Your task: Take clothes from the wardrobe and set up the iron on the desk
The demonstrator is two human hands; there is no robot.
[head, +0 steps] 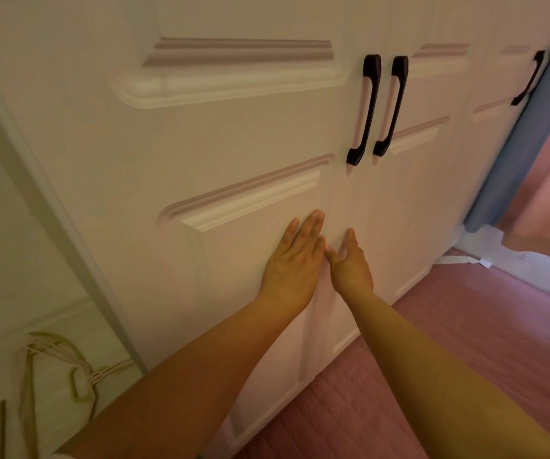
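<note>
Wardrobe front: colours and finishes

Wardrobe (234, 134) cream-white with raised panel mouldings; door handles (364, 111) black; floor (466, 326) dusky pink with faint quilted pattern; curtain (512, 160) blue; cord (51, 359) pale cream against off-white wall (2, 260)

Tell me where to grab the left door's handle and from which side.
Grip the left handle round its straight middle bar, fingers hooking in from the left, since the right handle crowds its other side. The bar stands clear of the closed door. Both hands, left and right, are open and below it.
</note>
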